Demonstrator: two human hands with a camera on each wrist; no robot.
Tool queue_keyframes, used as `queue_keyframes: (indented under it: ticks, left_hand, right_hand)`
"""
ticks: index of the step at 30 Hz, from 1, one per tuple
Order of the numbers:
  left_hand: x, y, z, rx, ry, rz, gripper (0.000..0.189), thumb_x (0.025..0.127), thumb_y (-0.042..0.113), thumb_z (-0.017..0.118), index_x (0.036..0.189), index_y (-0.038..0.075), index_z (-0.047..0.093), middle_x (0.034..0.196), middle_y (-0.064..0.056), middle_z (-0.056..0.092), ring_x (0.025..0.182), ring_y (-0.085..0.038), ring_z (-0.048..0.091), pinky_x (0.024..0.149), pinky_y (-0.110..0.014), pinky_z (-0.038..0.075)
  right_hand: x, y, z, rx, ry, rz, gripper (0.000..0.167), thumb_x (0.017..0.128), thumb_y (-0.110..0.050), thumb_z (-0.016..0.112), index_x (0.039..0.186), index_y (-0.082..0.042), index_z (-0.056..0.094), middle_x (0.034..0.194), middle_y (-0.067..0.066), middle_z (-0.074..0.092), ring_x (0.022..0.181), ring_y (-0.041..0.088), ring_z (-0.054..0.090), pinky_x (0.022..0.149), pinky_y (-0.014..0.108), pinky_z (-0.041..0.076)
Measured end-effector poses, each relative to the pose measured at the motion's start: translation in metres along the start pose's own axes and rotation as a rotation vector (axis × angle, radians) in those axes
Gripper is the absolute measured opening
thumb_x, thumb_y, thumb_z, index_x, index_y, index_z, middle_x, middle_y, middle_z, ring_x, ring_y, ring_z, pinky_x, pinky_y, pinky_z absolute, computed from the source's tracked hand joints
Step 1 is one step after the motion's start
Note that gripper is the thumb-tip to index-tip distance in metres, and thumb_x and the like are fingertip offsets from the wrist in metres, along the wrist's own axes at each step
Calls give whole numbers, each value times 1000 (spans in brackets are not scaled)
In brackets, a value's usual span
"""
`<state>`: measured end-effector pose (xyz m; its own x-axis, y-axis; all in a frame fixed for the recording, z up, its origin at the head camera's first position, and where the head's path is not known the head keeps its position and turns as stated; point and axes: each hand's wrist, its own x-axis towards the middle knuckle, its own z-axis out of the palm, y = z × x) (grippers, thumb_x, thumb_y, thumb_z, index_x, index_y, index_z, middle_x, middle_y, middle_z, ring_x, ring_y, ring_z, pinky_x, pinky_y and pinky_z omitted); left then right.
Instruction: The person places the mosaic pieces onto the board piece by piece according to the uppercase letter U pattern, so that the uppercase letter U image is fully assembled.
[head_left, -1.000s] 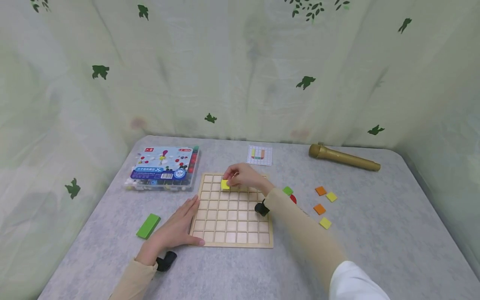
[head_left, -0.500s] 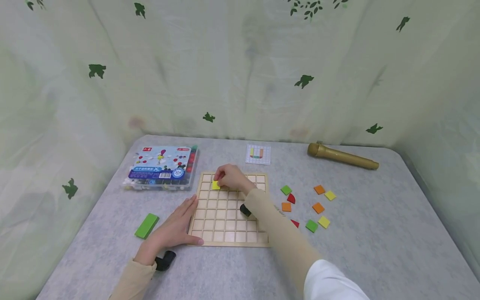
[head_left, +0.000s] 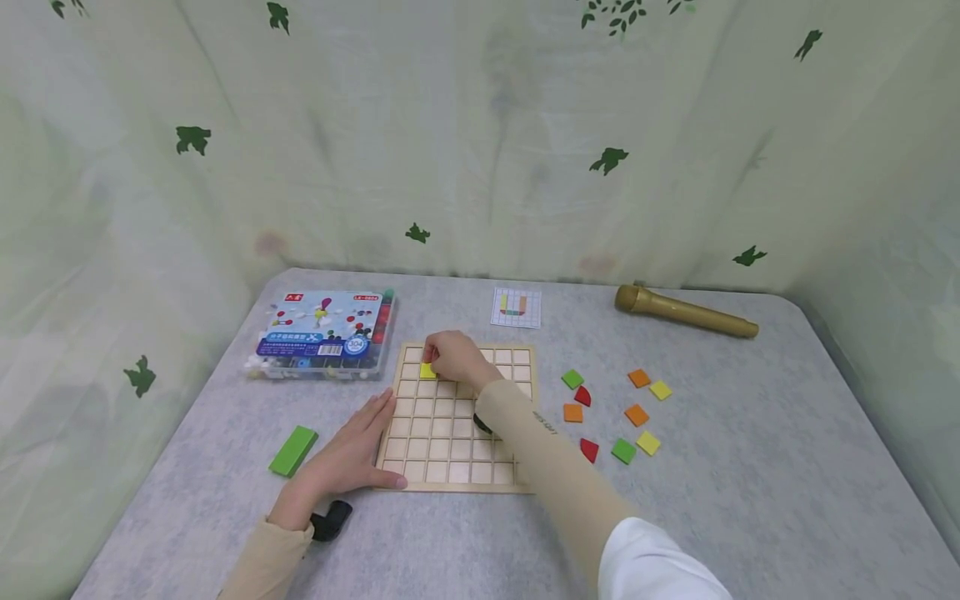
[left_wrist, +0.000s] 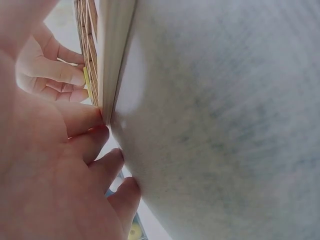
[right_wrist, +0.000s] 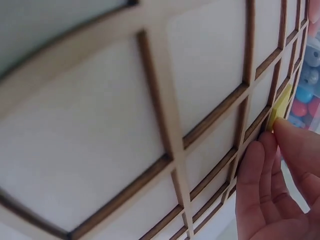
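Observation:
A square wooden grid board [head_left: 438, 451] lies on the grey table. My right hand [head_left: 460, 358] reaches over its far left part and pinches a small yellow square tile [head_left: 427, 372] between thumb and fingers. In the right wrist view the yellow tile [right_wrist: 281, 106] is at a cell near the board's edge, with the fingertips right on it. My left hand [head_left: 351, 450] rests against the board's left side, fingers stretched along the edge and thumb at the front left corner. The left wrist view shows the left fingertips [left_wrist: 102, 135] at the wooden rim.
Right of the board lie loose pieces: green squares [head_left: 623, 451], orange squares [head_left: 573, 413], yellow squares [head_left: 648, 442] and red quarter-circles [head_left: 589, 450]. Behind it lies a pattern card [head_left: 516, 308]. A molecule-model box [head_left: 322, 333] and green block [head_left: 294, 451] are left; a gold microphone [head_left: 686, 312] lies back right.
My right hand has moved left across the board with the yellow tile, which is now low at a far left cell. The left hand stays at the board's edge.

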<state>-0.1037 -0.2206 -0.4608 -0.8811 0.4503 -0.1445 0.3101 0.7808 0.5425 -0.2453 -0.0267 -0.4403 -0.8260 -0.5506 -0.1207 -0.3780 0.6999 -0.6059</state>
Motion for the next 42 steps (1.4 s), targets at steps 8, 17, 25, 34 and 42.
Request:
queue_keyframes:
  ticks: [8, 17, 25, 34, 42]
  left_hand:
    - [0, 2, -1, -2, -5, -16, 119, 71, 53, 78, 148, -10, 14, 157, -22, 7, 141, -42, 7, 112, -55, 15]
    - [0, 5, -3, -7, -2, -28, 119, 71, 53, 78, 149, -9, 14, 157, -21, 7, 142, -42, 7, 113, -55, 14]
    - [-1, 7, -3, -11, -5, -29, 119, 70, 52, 80, 148, -10, 14, 157, -22, 7, 142, -42, 7, 112, -55, 14]
    - [-1, 5, -2, 1, -6, -28, 119, 70, 53, 79, 149, -9, 14, 157, -22, 7, 142, -42, 7, 113, -55, 14]
    - [0, 5, -2, -2, -7, -27, 119, 71, 52, 79, 148, -10, 14, 157, -22, 6, 142, -42, 6, 113, -55, 13]
  right_hand:
    - [-10, 14, -9, 320, -14, 14, 7, 90, -3, 61, 96, -4, 65, 84, 3, 61, 71, 17, 56, 63, 25, 49]
    - [-36, 46, -34, 675, -40, -13, 21, 93, -3, 58, 111, 9, 61, 91, 11, 60, 91, 35, 63, 82, 37, 54]
    - [-61, 87, -58, 788, -34, 20, 24, 92, -6, 63, 110, 9, 60, 93, 12, 59, 92, 31, 63, 87, 40, 53]
    - [-99, 134, -83, 738, -29, 60, 21, 93, -13, 61, 109, 2, 61, 107, 21, 60, 97, 30, 61, 90, 36, 52]
    - [-143, 173, -108, 691, 29, 130, 26, 96, -17, 59, 112, 3, 59, 118, 23, 58, 104, 30, 58, 91, 32, 51]
